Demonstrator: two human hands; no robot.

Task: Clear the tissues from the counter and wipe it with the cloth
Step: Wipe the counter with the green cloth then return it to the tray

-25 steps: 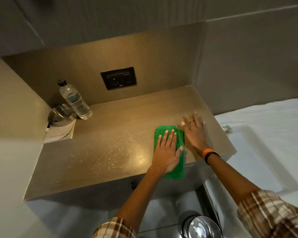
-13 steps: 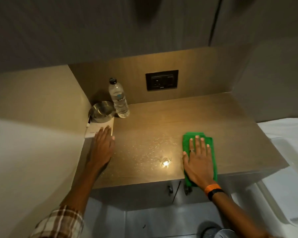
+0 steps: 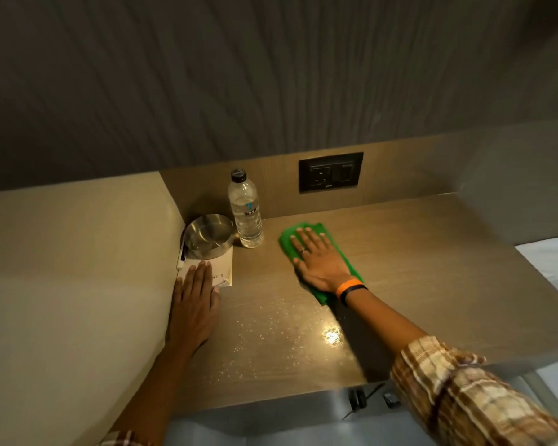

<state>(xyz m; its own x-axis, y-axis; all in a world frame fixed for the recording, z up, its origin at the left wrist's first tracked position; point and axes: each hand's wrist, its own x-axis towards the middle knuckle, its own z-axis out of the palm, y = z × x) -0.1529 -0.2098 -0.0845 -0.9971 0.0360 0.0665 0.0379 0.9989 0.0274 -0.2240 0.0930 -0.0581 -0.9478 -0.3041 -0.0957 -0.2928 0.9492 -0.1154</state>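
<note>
At the table's (image 3: 416, 284) left edge, our left hand (image 3: 195, 304) lay flat and palm-down, its fingers (image 3: 203, 272) straight and together, gripping nothing; the fingertips overlapped the near part of a white card (image 3: 223, 268). On that card we could read only the letters "OOR" beside our fingers; the rest was covered or too small. A pen (image 3: 181, 254) lay along the card's left side against the wall. A steel bowl (image 3: 208, 236) sat on the card's far end in the back-left corner. Just beside the bowl stood an upright clear bottle (image 3: 245, 214) with a black cap, its label reading "WTR". Water droplets (image 3: 271, 326) speckled the table toward the front edge. Right of the bottle, near the back edge, the green cloth (image 3: 350, 268) lay spread on the table. Our right hand (image 3: 319, 259) pressed flat on top of it, fingers (image 3: 306, 239) extended and slightly spread, not clenched; cloth showed beyond the fingertips and beside the wrist. An orange and a black band (image 3: 350, 289) circled that wrist. A dark socket plate (image 3: 331, 172) was set in the back panel.
</note>
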